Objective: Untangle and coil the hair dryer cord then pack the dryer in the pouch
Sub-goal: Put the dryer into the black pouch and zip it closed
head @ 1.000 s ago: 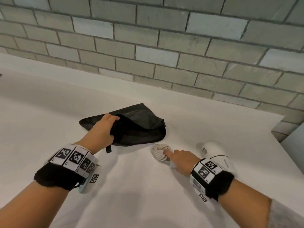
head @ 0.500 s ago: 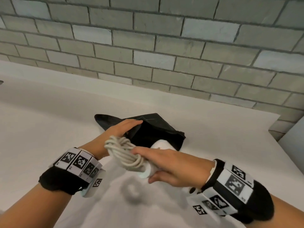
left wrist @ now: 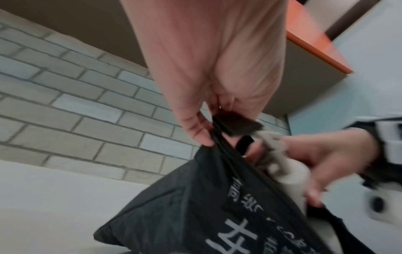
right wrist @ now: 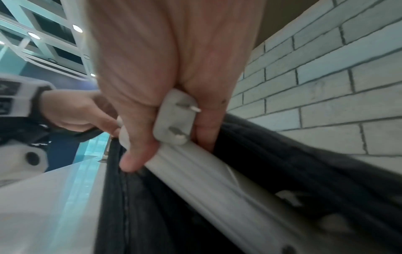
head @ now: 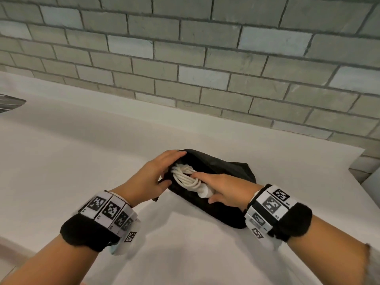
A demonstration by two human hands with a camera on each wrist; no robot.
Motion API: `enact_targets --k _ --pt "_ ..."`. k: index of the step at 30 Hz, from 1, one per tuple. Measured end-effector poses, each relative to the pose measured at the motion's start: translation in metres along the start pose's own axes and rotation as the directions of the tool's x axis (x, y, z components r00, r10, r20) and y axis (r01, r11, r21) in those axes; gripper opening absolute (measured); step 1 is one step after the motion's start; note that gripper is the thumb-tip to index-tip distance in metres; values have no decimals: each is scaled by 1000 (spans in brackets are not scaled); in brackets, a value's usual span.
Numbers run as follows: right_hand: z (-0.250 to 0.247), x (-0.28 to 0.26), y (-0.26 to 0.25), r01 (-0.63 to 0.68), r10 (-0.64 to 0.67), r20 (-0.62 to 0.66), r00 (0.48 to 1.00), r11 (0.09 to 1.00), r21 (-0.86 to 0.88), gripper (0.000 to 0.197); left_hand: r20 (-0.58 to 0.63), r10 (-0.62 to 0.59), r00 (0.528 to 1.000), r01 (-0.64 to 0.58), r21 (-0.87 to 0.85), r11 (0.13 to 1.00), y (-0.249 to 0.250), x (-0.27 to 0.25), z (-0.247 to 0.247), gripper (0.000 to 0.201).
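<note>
A black pouch (head: 224, 167) lies on the white table (head: 82, 161) with its mouth facing me. My left hand (head: 158, 171) pinches the pouch's rim (left wrist: 219, 132) and holds the mouth up. My right hand (head: 222, 188) grips the white hair dryer's handle (head: 203, 192) together with the coiled white cord (head: 185, 175), and the dryer's body is hidden inside the pouch (right wrist: 293, 163). In the right wrist view the white plug (right wrist: 174, 118) sits between my fingers against the handle (right wrist: 217, 185). The left wrist view shows white lettering on the pouch (left wrist: 206, 214).
A grey brick wall (head: 205, 58) runs along the back of the table. The table's right corner (head: 357, 153) lies close beyond the pouch. A dark object (head: 10, 101) peeks in at the far left edge.
My right hand picked up the dryer with its coiled cord from the table and pushed it head first into the pouch. My left hand kept holding the pouch mouth up.
</note>
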State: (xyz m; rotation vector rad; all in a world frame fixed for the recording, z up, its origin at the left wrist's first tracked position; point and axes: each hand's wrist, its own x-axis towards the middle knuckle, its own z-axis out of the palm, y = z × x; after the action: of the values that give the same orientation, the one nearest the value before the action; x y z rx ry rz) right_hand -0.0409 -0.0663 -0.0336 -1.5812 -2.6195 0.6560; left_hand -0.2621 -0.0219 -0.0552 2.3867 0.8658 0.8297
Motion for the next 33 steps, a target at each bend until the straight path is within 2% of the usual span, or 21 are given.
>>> enact_targets --k 5,8,9,12,14,17,19,21,24,26,28,30,31,33 --pt "-1 22 4 -169 171 9 985 981 -93 72 4 63 998 -63 14 998 12 4 18 80" --pt "4 33 4 -315 316 -15 949 940 -134 58 67 60 996 -58 -28 998 20 4 20 84" --pt "6 38 4 -359 358 -30 933 930 -85 50 96 29 995 -26 -40 999 20 3 21 85" --pt "18 47 5 -360 382 -134 915 919 161 31 157 -60 986 67 -38 997 16 1 23 90" --pt "28 51 8 -330 372 -180 911 917 224 34 209 -115 971 117 2 993 9 1 23 96" --pt "34 38 16 -296 330 -141 933 930 219 39 305 -122 944 122 20 992 2 1 23 86" --pt "31 22 17 -276 276 -97 956 961 7 41 401 -98 911 74 75 994 -2 3 23 72" --pt "25 0 15 -230 223 -66 972 966 -119 42 494 -119 861 61 133 989 -9 4 27 62" --pt "14 -41 15 -152 152 -84 985 988 15 29 614 -186 767 63 216 974 -18 5 37 54" --pt "4 -67 24 -164 194 -130 972 964 212 15 680 -237 694 32 300 953 -22 8 40 50" --pt "-4 -85 44 -229 316 -246 916 917 326 7 712 -307 632 21 380 925 -27 13 40 44" --pt "-5 -95 71 -399 488 -366 792 868 295 6 712 -386 587 50 444 894 -31 20 38 37" --pt "-2 -98 84 -512 573 -379 727 820 257 14 702 -427 570 72 475 877 -33 23 36 35" --pt "7 -102 102 -693 722 -263 640 690 209 39 673 -485 559 117 515 849 -35 29 33 34"
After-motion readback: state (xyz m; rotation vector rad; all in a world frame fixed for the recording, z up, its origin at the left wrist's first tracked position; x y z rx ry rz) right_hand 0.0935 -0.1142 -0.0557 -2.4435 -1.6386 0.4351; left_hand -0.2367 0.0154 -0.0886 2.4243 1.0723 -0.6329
